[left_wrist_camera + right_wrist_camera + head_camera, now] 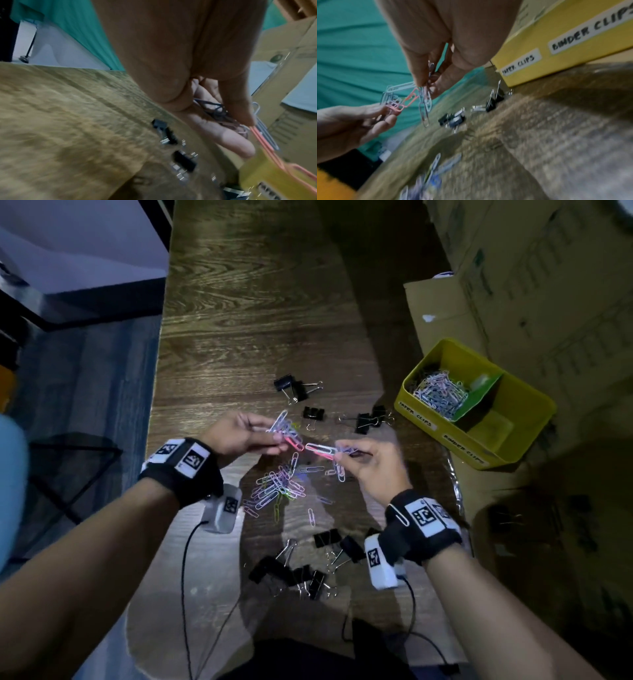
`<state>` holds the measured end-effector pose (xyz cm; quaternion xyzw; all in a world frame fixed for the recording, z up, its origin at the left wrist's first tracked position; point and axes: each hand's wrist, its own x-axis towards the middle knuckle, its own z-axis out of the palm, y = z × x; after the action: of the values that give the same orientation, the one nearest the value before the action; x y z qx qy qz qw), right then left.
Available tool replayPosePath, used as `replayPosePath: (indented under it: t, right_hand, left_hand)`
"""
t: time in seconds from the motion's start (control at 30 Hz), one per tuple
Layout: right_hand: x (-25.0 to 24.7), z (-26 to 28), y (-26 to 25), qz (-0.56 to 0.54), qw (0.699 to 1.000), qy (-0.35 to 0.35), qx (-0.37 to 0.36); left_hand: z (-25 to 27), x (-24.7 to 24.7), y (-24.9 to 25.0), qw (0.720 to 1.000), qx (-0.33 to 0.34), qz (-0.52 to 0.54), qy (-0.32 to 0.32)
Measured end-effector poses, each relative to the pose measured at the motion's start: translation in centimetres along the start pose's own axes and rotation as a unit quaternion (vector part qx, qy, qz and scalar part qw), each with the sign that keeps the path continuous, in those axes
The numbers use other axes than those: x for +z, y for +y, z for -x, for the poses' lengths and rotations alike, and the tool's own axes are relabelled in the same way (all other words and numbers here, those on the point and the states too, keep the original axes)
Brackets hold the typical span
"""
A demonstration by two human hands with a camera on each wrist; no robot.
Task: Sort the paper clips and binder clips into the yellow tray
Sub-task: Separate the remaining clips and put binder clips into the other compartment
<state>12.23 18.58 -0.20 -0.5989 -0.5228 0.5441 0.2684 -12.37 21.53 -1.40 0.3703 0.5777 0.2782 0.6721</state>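
My left hand (239,434) pinches a bunch of coloured paper clips (287,429) above the wooden table (246,320). My right hand (368,463) pinches more paper clips (320,449), and these hang linked to the left bunch by a pink clip. In the right wrist view the linked clips (409,97) dangle between both hands. A loose pile of paper clips (277,487) lies on the table beneath. Black binder clips (298,388) lie beyond the hands and others (308,563) near me. The yellow tray (479,446) stands at the right, with paper clips in its left compartment.
Cardboard boxes (531,285) stand behind and beside the tray at the right. A green divider (479,395) splits the tray; labels on its front read PAPER CLIPS (519,63) and BINDER CLIPS (590,31). The table's left edge drops to the floor. Cables run from my wrists.
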Motion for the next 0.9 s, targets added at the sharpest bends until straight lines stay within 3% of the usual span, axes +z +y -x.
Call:
replayPosePath:
  t: [0.1,0.33,0.43,0.57,0.67,0.73,0.9]
  right_hand:
    - [-3.2,0.1,-1.8,-0.109,0.992,0.05,-0.029]
    - [-11.2,-1.5,-4.5,-0.182,0.96,0.189,-0.101]
    - [-14.0,-3.1,-4.1,-0.159,0.956,0.232,-0.088]
    - [-16.0,-6.6,-2.4,-0.105,0.953,0.281,-0.032]
    - [-16.3,-9.0,-1.5,-0.061,0.958,0.277,0.032]
    - [-16.2,-9.9,-1.1,-0.023,0.963,0.263,0.047]
    - [-15.8,-10.5,-0.9,0.053,0.982,0.167,0.066]
  left_hand:
    - [-1.5,3.0,3.6,0.997,0.048,0.044,-0.038]
    - [-7.2,12.3,10.5,0.984,0.078,0.123,-0.099]
    - [-9.8,16.2,11.5,0.993,0.068,0.067,-0.066]
    - [-12.6,20.2,11.6,0.991,0.06,-0.111,-0.036]
    - [-13.6,21.5,11.1,0.971,0.036,-0.236,-0.031]
    - [-13.9,21.6,10.7,0.965,0.035,-0.258,-0.014]
    - [-11.7,19.5,10.5,0.994,0.061,-0.087,0.006]
